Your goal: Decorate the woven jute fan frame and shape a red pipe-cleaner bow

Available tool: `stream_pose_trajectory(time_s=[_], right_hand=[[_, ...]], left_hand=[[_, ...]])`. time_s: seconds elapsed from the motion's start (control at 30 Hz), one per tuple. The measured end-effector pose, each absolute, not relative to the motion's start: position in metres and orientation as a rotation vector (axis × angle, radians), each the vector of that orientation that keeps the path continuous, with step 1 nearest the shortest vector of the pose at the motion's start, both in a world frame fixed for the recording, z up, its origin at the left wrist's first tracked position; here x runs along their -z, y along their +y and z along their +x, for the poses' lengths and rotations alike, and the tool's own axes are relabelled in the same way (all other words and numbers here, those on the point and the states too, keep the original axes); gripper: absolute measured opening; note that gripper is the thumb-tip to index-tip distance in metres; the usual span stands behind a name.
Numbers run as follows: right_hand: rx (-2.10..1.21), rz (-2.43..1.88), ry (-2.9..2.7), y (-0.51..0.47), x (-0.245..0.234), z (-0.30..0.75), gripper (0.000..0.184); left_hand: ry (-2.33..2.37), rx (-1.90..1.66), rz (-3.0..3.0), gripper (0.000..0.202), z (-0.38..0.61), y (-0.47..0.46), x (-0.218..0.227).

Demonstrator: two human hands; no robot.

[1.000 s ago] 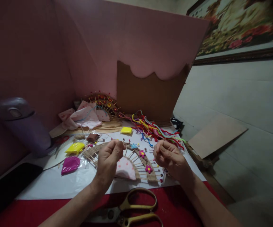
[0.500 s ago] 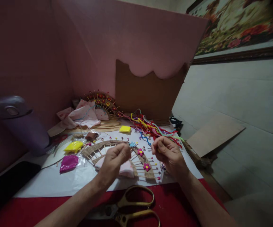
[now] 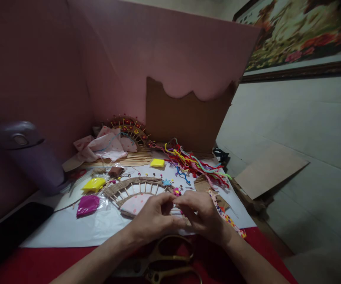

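Both hands were together low in the frame, just right of centre, their curled fingertips meeting. Left hand (image 3: 158,219): fingers bent, thumb extended toward the right hand; could not tell whether anything was pinched. Right hand (image 3: 204,215): fingers bent inward, thumb side toward the left hand; grip contents likewise could not be told.

The twine-wrapped fan (image 3: 123,184) lay flat on the white sheet (image 3: 60,234) at frame centre, its right part hidden by the hands. Its spotted cloth half-round (image 3: 136,200) showed just left of the left hand. A blue flower (image 3: 167,182) and a pink flower (image 3: 176,191) sat on the arc, the pink one just above the fingertips.

Scissors (image 3: 151,274) lay at bottom centre on the red surface (image 3: 49,260), partly shadowed. A flower-patterned strip (image 3: 229,221) lay right of the right hand. Yellow packet (image 3: 94,184) and magenta packet (image 3: 88,206): left of the fan. Multicoloured fuzzy stems (image 3: 198,161) were heaped above right of centre.
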State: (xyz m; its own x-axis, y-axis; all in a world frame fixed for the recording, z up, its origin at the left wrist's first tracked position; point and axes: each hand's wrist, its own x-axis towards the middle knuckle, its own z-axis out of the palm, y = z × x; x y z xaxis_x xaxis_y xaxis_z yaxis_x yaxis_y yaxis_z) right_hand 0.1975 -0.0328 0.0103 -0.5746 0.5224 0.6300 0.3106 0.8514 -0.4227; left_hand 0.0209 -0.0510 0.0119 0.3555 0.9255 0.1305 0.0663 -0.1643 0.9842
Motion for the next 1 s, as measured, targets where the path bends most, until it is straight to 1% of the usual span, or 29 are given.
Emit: stream_pose_trajectory(time_s=[0.07,0.13,0.23,0.3,0.37,0.47,0.5,0.57,0.7,0.8,0.87,1.0], right_hand=[[-0.335,-0.546,-2.265,-0.032,-0.006,0.196,0.015],[-0.349,-0.603,-2.212,-0.031,-0.002,0.196,0.013],[-0.326,-0.750,-2.050,-0.030,0.001,0.198,0.011],[-0.397,-0.789,-1.977,-0.030,0.000,0.199,0.014],[-0.573,-0.789,-1.958,-0.031,-0.003,0.198,0.024],[-0.987,-0.724,-1.945,-0.031,-0.005,0.192,0.048],[-1.123,-0.681,-1.916,-0.030,-0.005,0.190,0.051],[-1.321,-0.596,-1.849,-0.029,-0.001,0.184,0.049],[-1.560,-0.570,-1.740,-0.025,0.011,0.177,0.036],[-1.709,-0.616,-1.569,-0.025,0.011,0.178,0.038],[-1.703,-0.686,-1.516,-0.025,0.006,0.181,0.039],[-1.527,-0.842,-1.516,-0.026,-0.004,0.188,0.032]], left_hand=[[0.860,-0.910,1.488,0.019,0.025,-0.051,-0.004],[0.858,-0.916,1.423,0.027,0.023,-0.048,0.001],[0.894,-1.067,1.330,0.031,0.016,-0.044,0.000],[0.894,-1.218,1.291,0.031,0.012,-0.043,-0.005],[0.853,-1.301,1.302,0.031,0.011,-0.044,-0.010],[0.748,-1.274,1.357,0.025,0.015,-0.049,-0.015],[0.711,-1.257,1.384,0.023,0.016,-0.052,-0.016],[0.641,-1.236,1.433,0.019,0.019,-0.057,-0.016],[0.606,-1.157,1.452,0.021,0.022,-0.064,-0.013],[0.623,-1.115,1.320,0.019,0.022,-0.064,-0.011],[0.656,-1.148,1.216,0.017,0.021,-0.061,-0.010],[0.752,-1.267,1.122,0.014,0.015,-0.049,-0.010]])
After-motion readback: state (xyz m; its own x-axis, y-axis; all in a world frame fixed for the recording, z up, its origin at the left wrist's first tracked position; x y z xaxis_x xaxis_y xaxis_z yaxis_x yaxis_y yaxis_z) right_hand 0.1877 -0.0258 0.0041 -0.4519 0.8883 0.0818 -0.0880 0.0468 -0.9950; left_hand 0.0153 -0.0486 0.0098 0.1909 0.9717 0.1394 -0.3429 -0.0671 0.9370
